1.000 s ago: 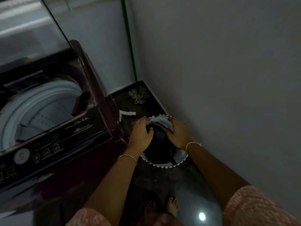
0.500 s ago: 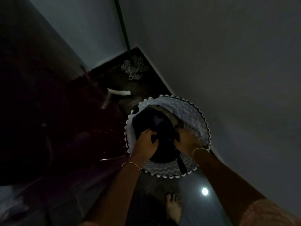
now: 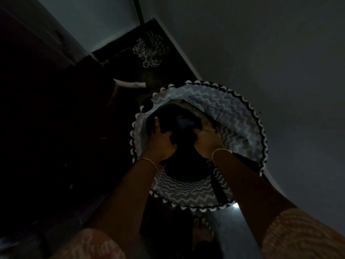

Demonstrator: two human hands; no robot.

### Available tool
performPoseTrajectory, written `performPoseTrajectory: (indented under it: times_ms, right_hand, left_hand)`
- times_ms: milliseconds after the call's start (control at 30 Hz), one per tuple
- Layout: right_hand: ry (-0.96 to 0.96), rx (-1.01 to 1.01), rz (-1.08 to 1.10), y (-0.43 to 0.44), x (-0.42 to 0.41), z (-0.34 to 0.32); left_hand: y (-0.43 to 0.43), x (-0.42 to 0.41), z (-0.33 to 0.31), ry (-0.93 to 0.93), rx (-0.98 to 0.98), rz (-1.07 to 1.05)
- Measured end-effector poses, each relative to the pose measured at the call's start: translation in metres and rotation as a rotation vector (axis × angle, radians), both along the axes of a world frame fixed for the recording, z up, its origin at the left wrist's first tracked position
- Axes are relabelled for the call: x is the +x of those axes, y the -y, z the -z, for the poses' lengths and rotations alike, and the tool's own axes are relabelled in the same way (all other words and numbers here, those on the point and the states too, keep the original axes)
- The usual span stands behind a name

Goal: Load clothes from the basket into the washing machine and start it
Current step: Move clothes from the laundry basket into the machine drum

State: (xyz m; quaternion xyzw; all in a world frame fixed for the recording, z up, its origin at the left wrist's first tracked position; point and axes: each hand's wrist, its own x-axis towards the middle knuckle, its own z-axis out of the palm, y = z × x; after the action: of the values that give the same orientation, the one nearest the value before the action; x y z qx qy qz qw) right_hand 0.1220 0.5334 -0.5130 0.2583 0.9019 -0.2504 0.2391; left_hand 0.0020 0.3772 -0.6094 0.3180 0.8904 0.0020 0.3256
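Right, both hands are down in the zigzag-patterned laundry basket (image 3: 240,113) — my left hand (image 3: 160,144) has its fingers curled round the left edge of the dark clothes bundle (image 3: 177,118), and my right hand (image 3: 207,143) is bunched into its right side. The bundle sits in the basket's middle. It looks soft, floppy and probably light (a trailing end could snag the rim) — so I'd scoop from underneath, well gathered.

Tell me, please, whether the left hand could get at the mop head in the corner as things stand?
Probably not right away: the left hand is gripping the dark clothes inside the basket, and the mop head lies beyond the basket's far rim.
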Motion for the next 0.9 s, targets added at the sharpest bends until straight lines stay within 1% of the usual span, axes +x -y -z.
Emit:
performPoseTrajectory:
  times_ms: [100, 133, 233, 300, 333, 400, 467, 533, 600, 700, 833, 900]
  right_hand:
    - [-0.016, -0.021, -0.023, 0.003, -0.008, 0.002]
    - [-0.004, -0.021, -0.023, 0.005, -0.01, 0.0]
    - [-0.014, -0.036, 0.06, 0.011, -0.008, -0.004]
    - [-0.078, -0.071, 0.163, 0.014, -0.003, -0.005]
    - [-0.126, -0.125, 0.24, 0.016, -0.002, -0.005]
    - [-0.226, -0.319, 0.462, 0.021, 0.001, -0.01]
    - [-0.308, -0.495, 0.652, 0.029, 0.004, -0.018]
    - [-0.329, -0.518, 0.7, 0.035, 0.007, -0.021]
    - [-0.277, -0.454, 0.623, 0.036, 0.009, -0.018]
    - [-0.248, -0.348, 0.403, 0.032, 0.006, -0.008]
    - [-0.185, -0.262, 0.27, 0.027, -0.002, 0.009]
    - [-0.154, -0.263, 0.219, 0.026, -0.005, 0.011]
  left_hand:
    - [-0.008, 0.008, -0.043, 0.019, 0.054, 0.019]
    - [-0.01, 0.013, -0.055, 0.052, 0.077, -0.016]
    - [-0.009, 0.023, -0.083, 0.17, 0.219, -0.233]
    - [-0.007, 0.029, -0.098, 0.209, 0.29, -0.362]
    - [-0.007, 0.031, -0.103, 0.233, 0.306, -0.43]
    - [-0.009, 0.039, -0.11, 0.336, 0.354, -0.608]
    - [-0.01, 0.048, -0.114, 0.486, 0.402, -0.792]
    - [-0.009, 0.057, -0.113, 0.575, 0.429, -0.908]
    - [-0.007, 0.066, -0.11, 0.608, 0.449, -0.968]
    - [-0.007, 0.067, -0.097, 0.568, 0.452, -0.988]
    - [-0.011, 0.052, -0.068, 0.463, 0.455, -0.898]
    - [-0.017, 0.042, -0.072, 0.443, 0.451, -0.878]
